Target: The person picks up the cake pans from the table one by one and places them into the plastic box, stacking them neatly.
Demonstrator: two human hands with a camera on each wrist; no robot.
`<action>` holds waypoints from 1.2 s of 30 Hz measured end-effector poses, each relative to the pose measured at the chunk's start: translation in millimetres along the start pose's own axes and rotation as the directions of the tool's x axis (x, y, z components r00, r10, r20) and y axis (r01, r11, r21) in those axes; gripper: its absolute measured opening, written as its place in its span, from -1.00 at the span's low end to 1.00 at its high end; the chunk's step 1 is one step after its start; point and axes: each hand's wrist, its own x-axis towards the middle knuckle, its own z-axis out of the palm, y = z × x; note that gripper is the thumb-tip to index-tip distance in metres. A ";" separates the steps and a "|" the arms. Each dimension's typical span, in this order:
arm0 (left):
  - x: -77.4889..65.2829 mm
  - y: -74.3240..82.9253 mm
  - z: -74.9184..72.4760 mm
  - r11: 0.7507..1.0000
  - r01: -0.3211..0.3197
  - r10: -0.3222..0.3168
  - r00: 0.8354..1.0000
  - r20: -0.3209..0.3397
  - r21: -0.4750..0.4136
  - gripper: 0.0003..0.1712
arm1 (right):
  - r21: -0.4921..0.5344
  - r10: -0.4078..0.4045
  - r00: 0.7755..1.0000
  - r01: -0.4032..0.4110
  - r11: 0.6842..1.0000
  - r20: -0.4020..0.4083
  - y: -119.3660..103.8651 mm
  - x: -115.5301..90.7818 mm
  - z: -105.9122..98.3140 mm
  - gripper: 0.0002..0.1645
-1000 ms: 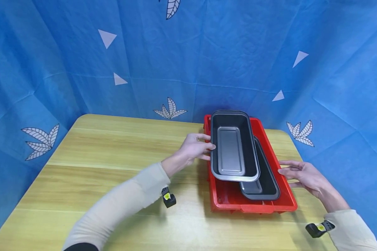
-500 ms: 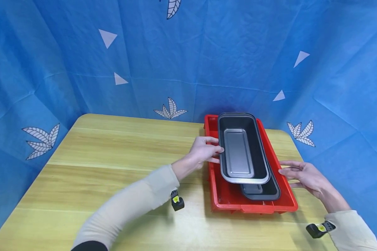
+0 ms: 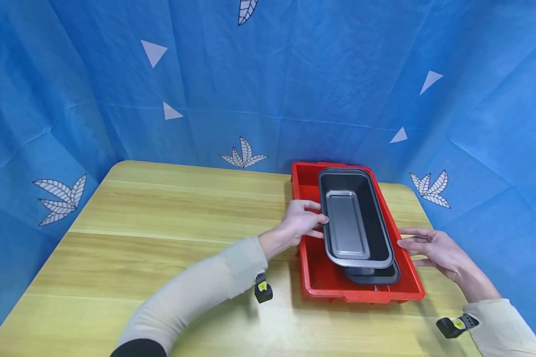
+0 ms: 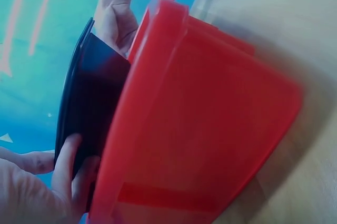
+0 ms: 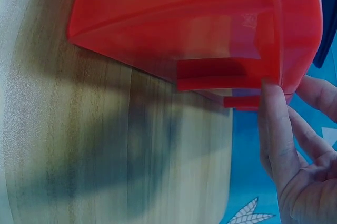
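Observation:
My left hand [image 3: 301,218] pinches the left rim of a dark loaf pan [image 3: 346,223], thumb over the edge and fingers beneath. In the left wrist view this loaf pan [image 4: 92,84] slants partly down inside the wall of a red plastic bin [image 4: 205,108]. Below it in the head view, a second dark loaf pan [image 3: 377,275] lies in the red bin [image 3: 314,277], mostly hidden by the upper one. My right hand [image 3: 433,250] touches the bin's right rim; in the right wrist view its fingers [image 5: 276,124] lie at that rim, fairly straight.
The bin stands on a wooden table [image 3: 169,238] toward the right side. Behind and beside the table hangs a blue curtain [image 3: 205,74] with white triangles and leaf prints. A small black camera [image 3: 263,287] is strapped to the left wrist, another camera [image 3: 451,327] to the right.
My left hand has carried the upper loaf pan to the right and nearer me, lower over the bin, so it covers more of the second pan. My right hand stays at the rim.

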 end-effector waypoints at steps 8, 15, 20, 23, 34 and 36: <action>1.0 -5.8 13.4 1.000 0.012 -0.012 1.000 -0.013 0.008 -0.53 | -0.013 0.002 1.000 -0.002 1.000 0.001 0.2 -0.4 0.0 -0.14; -4.0 -8.5 28.1 0.999 0.016 -0.015 1.000 -0.024 0.028 -0.53 | -0.010 -0.003 1.000 0.003 1.000 0.008 0.4 -0.5 -1.4 -0.22; -2.4 -9.5 36.0 0.999 0.031 -0.031 0.999 -0.044 0.019 -0.53 | -0.003 -0.004 1.000 0.004 1.000 0.016 0.6 0.0 -2.6 -0.24; -1.9 -11.6 39.8 0.999 0.039 -0.038 0.998 -0.057 0.009 -0.53 | -0.001 -0.003 1.000 0.003 1.000 0.018 0.5 -0.6 -3.1 -0.23; -3.0 -15.0 47.8 1.000 0.028 -0.028 0.998 -0.056 0.009 -0.54 | 0.002 -0.009 1.000 0.009 1.000 0.019 0.9 -0.8 -2.2 -0.26; -3.3 -15.3 48.7 0.999 0.029 -0.028 0.998 -0.057 0.018 -0.55 | -0.005 -0.007 1.000 0.007 1.000 0.017 0.8 -0.8 -1.6 -0.23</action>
